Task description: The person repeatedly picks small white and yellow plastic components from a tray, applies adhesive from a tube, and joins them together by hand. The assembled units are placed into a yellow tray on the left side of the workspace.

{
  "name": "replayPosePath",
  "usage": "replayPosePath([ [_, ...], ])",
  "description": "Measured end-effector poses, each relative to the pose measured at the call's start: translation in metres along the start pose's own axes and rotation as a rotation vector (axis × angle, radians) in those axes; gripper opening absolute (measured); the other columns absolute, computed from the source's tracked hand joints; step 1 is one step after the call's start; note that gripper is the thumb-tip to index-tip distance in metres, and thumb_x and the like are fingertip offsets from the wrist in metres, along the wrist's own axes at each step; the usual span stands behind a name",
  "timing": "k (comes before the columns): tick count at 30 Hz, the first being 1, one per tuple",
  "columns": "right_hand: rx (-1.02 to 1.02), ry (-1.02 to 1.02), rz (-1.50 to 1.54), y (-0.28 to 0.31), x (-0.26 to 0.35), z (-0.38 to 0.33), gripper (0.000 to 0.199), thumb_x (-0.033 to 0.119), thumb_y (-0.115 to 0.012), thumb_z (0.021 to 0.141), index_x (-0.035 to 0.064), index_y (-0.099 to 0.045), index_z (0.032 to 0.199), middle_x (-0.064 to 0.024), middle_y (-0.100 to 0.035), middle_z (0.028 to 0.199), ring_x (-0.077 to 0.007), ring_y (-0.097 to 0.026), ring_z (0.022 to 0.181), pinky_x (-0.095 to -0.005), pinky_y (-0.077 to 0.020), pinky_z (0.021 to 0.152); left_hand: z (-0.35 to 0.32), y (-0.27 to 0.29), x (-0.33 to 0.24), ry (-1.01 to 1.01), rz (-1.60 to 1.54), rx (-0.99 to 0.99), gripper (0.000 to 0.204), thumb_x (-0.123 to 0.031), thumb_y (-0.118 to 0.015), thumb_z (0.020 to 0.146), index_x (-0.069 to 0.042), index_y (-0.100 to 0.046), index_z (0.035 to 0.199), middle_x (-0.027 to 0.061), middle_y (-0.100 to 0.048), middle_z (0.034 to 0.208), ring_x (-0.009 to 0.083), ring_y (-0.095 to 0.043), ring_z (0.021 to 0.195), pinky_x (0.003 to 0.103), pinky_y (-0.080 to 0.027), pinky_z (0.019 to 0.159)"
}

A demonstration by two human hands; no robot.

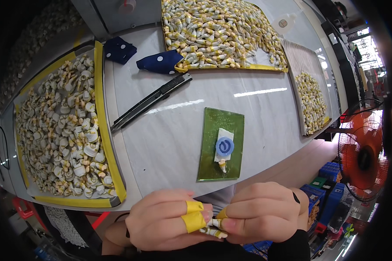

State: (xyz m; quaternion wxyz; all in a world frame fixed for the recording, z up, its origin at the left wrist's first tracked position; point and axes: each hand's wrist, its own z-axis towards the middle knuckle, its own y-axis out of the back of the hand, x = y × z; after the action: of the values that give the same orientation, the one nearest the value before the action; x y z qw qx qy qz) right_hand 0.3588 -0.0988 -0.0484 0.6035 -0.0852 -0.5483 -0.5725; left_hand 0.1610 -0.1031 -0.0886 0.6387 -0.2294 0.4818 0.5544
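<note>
My left hand (167, 219) and my right hand (265, 211) meet at the table's front edge. Yellow tape wraps two fingertips of the left, and yellow also shows on a right finger. Between them, both pinch small white-and-yellow figure pieces (214, 233); fingers hide part of these. Just beyond, a green plate (207, 154) lies on the table. On it a blue round mould (224, 147) with a curved groove sits on a white pad (222, 132). One small piece with a peach and yellow end (222, 165) lies against the near side of that pad.
A yellow-edged tray (103, 130) of white parts stands left. Behind is a large tray (235, 67) heaped with similar pieces; a smaller tray (297, 89) is at right. A black utility knife (152, 101) and dark blue cloths (159, 62) lie between. An orange fan (363, 152) stands right.
</note>
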Motion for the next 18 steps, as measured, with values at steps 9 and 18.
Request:
replayPosePath([
  [9, -0.017, -0.122, 0.334, 0.002, -0.013, 0.003, 0.017, 0.002, -0.074, 0.071, 0.0029, -0.067, 0.086, -0.0063, -0.061, 0.078, -0.0193, -0.057, 0.064, -0.0278, -0.0442, 0.054, -0.012, 0.0, 0.006, 0.531, -0.768, 0.03, 0.035, -0.013, -0.081, 0.067, 0.003, -0.06, 0.09, 0.0155, -0.064, 0.08, 0.0225, -0.063, 0.069, 0.03, -0.052, 0.061],
  [18, 0.114, -0.226, 0.519, -0.001, -0.018, 0.009, 0.014, 0.009, -0.076, 0.072, 0.0055, -0.068, 0.084, -0.0034, -0.054, 0.076, -0.0175, -0.052, 0.065, -0.0282, -0.0382, 0.054, -0.012, 0.003, 0.012, 0.681, -1.27, 0.236, 0.018, 0.001, -0.068, 0.079, 0.006, -0.06, 0.094, 0.0098, -0.065, 0.088, 0.0127, -0.062, 0.084, 0.025, -0.047, 0.077],
])
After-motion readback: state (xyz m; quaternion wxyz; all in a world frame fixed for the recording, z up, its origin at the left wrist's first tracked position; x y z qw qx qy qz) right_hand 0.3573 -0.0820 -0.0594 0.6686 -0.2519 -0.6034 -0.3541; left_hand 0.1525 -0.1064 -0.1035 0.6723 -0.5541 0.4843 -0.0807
